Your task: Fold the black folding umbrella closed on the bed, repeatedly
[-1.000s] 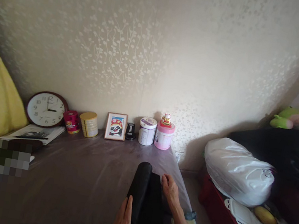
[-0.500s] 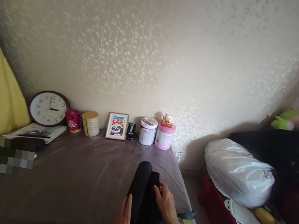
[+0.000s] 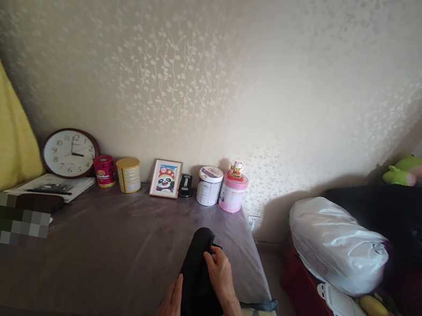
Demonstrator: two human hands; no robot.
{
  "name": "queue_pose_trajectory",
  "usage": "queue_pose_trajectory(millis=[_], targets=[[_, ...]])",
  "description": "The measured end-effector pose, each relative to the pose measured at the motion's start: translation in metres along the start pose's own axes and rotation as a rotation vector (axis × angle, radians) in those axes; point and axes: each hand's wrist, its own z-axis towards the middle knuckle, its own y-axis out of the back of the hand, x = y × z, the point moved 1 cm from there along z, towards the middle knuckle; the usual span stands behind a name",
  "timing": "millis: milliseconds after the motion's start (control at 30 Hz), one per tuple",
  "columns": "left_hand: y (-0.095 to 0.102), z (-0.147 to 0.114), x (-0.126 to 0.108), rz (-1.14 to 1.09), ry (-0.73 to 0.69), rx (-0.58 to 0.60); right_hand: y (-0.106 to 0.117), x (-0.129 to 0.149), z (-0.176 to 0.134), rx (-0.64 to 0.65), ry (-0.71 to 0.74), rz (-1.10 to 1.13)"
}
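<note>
A long black case-like item [image 3: 194,272] with a rounded top end and a flap-like part on its right side rests at the front of the grey-covered table [image 3: 108,254]. What exactly it is, I cannot make out. My left hand [image 3: 171,309] grips its lower left side, fingers straight along the edge and thumb near the bottom. My right hand [image 3: 219,271] has its fingers bent over the right-hand part, pinching it near the upper end. The underside of the black item is hidden.
Along the wall stand a clock [image 3: 70,154], a red can [image 3: 104,172], a yellow can [image 3: 128,176], a framed panda picture [image 3: 166,178], a white tub [image 3: 208,187] and a pink tub [image 3: 233,194]. At right, a white bag [image 3: 336,245] lies on a red box [image 3: 307,292].
My right hand has moved left and up, bringing the right-hand part of the black item over towards the rounded part. My left hand stays nearly in place.
</note>
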Motion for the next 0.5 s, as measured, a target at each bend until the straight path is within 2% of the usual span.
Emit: queue_pose_trajectory(millis=[67, 233, 500], targets=[[0.0, 0.0, 0.002, 0.018, 0.017, -0.006, -0.011, 0.007, 0.001, 0.01, 0.001, 0.064], [0.007, 0.0, 0.0, 0.11, 0.035, 0.064, -0.039, 0.027, 0.002, 0.201, -0.025, 0.233], [0.004, -0.001, 0.008, 0.09, 0.056, -0.007, -0.048, 0.034, 0.005, 0.253, 0.042, 0.098]])
